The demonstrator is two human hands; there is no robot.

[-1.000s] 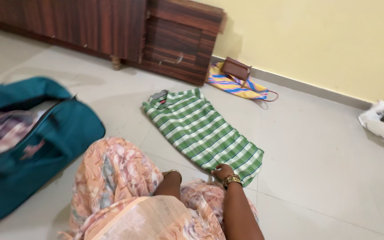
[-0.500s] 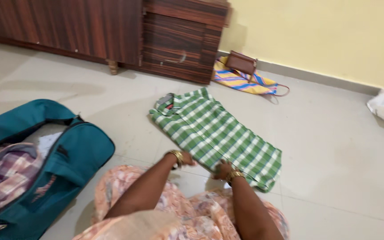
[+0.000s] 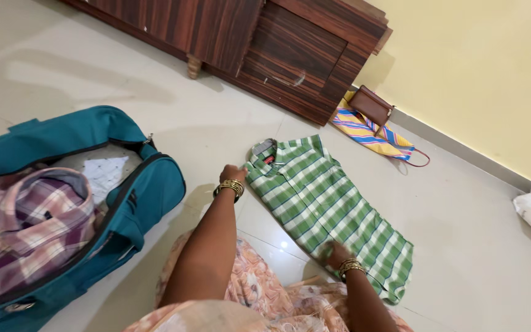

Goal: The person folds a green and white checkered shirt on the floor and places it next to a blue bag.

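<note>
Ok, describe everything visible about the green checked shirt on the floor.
The green checked shirt is woven cloth in green and white checks with thin dark lines. It lies flat on the pale tiled floor, folded into a long narrow shape that runs diagonally. Its collar points toward the wooden furniture, showing a grey inner band and a small red label. The left hand touches the edge near the collar; the right hand presses on the lower edge near the hem.

A pale tiled floor (image 3: 462, 203) carries everything. A green checked shirt (image 3: 330, 206) lies flat between the left hand (image 3: 232, 174) and right hand (image 3: 338, 253). Left of the left hand sits an open teal bag (image 3: 124, 203); beyond the shirt, a striped cloth (image 3: 370, 134) and a wooden cabinet (image 3: 265, 43).
</note>
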